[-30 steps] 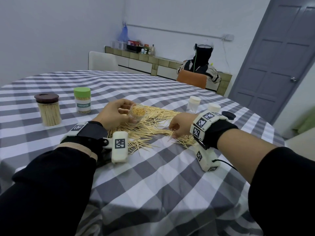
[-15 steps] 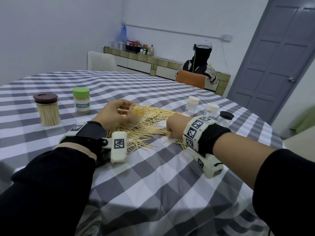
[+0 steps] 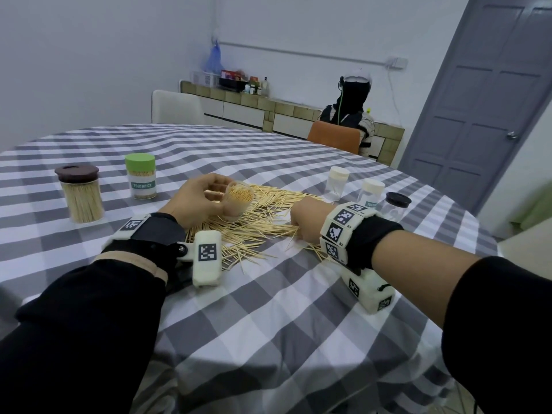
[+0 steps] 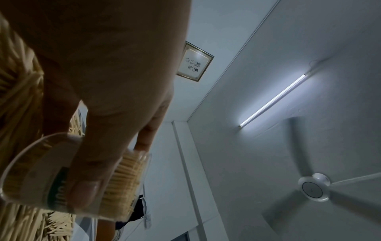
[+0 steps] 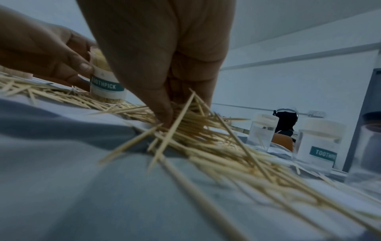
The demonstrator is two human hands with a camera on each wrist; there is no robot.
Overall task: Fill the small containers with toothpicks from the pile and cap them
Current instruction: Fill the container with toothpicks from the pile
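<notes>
While the loose pile of pale wooden toothpicks (image 3: 254, 225) is being worked at its near edge, a small bunch is being pinched from it by the right hand (image 3: 307, 222), fingertips (image 5: 164, 117) pressed together on the sticks. Just behind, the open clear plastic container with a teal TOOTHPICK label (image 3: 237, 201), nearly full and uncapped, is being gripped by the left hand (image 3: 194, 201), fingers curled around it. Farther left, a brown-lidded clear jar (image 3: 79, 194) and a green-capped container (image 3: 140, 176) are being left standing, filled and capped. Farther right, two white-capped clear containers (image 3: 337, 183) and a black-capped one (image 3: 395, 206) are being kept waiting, seemingly near empty; most of the pile is remaining.
</notes>
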